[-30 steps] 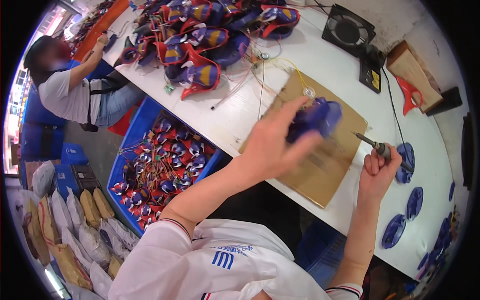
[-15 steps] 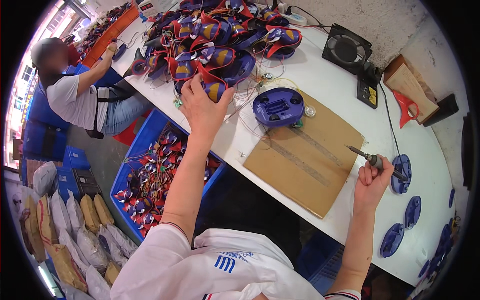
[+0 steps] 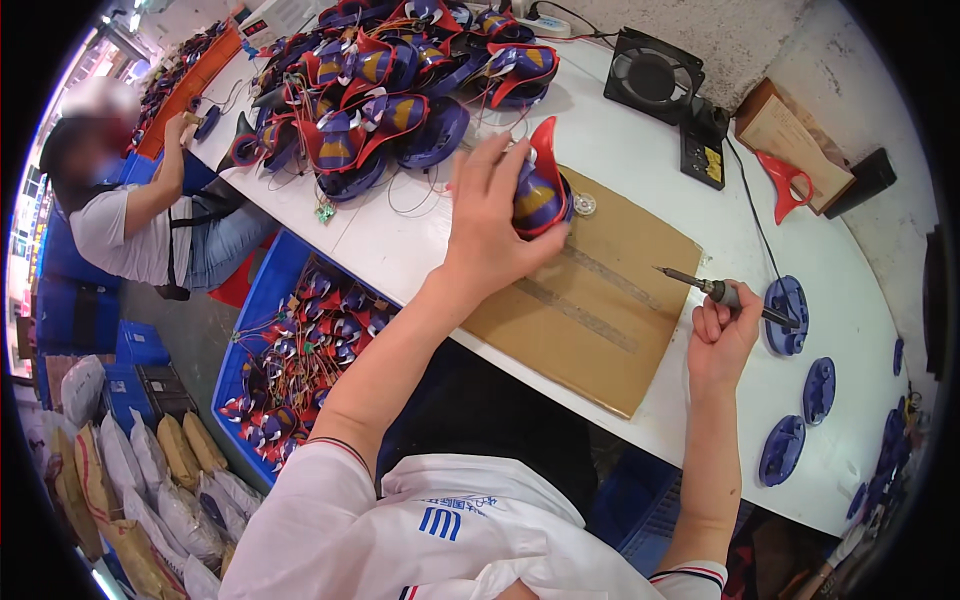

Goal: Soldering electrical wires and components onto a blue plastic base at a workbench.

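My left hand (image 3: 488, 228) is closed around a moulded plastic toy part (image 3: 541, 196), purple and gold with a red fin. It holds the part over the left back of a brown cardboard sheet (image 3: 600, 345). Close beside it lies a small round, pale component (image 3: 584, 204). What is under the part is hidden by it and my fingers. In my right hand (image 3: 722, 335) is a soldering iron (image 3: 722, 292), its tip pointing left above the cardboard's right side.
A heap of similar toy parts (image 3: 375, 85) covers the back left. A blue bin (image 3: 235, 385) of wired parts stands below. A black fan (image 3: 652, 78), a red funnel-like piece (image 3: 782, 190) and blue oval bases (image 3: 782, 452) lie on the right. A co-worker (image 3: 120, 215) sits left.
My left hand has moved right from the heap to the cardboard, bringing the toy part. The blue oval base seen there is now hidden. My right hand still holds the iron.
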`<state>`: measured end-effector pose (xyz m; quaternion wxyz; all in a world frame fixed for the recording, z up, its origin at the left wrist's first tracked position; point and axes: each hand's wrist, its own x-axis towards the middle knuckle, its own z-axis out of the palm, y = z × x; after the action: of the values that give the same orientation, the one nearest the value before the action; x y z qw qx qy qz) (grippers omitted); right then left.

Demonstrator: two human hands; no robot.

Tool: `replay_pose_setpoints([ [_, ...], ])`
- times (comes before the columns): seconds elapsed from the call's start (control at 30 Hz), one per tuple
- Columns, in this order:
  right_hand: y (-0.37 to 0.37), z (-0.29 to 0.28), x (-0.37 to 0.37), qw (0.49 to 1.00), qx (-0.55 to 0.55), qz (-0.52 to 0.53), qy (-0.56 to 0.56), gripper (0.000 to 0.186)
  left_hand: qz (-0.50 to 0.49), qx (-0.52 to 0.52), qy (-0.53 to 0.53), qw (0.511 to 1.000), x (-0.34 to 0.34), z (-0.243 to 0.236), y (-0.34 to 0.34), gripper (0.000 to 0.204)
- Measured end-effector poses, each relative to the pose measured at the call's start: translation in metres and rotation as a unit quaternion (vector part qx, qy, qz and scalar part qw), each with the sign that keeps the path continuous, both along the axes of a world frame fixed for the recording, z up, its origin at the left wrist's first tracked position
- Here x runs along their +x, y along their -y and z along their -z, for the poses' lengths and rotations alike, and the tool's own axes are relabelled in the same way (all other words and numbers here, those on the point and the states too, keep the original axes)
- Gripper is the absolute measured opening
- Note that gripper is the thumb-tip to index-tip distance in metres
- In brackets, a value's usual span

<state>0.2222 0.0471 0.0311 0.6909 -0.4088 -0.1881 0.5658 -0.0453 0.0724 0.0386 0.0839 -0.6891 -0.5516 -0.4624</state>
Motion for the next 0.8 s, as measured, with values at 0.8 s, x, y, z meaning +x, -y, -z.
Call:
replay_pose_setpoints([
  [0.8,-0.003,0.003,0.002,0.999,-0.033,-0.003,-0.003,0.016,0.129,-0.121,0.196,0.964,-0.052,-0.085,-0.088,0.092],
])
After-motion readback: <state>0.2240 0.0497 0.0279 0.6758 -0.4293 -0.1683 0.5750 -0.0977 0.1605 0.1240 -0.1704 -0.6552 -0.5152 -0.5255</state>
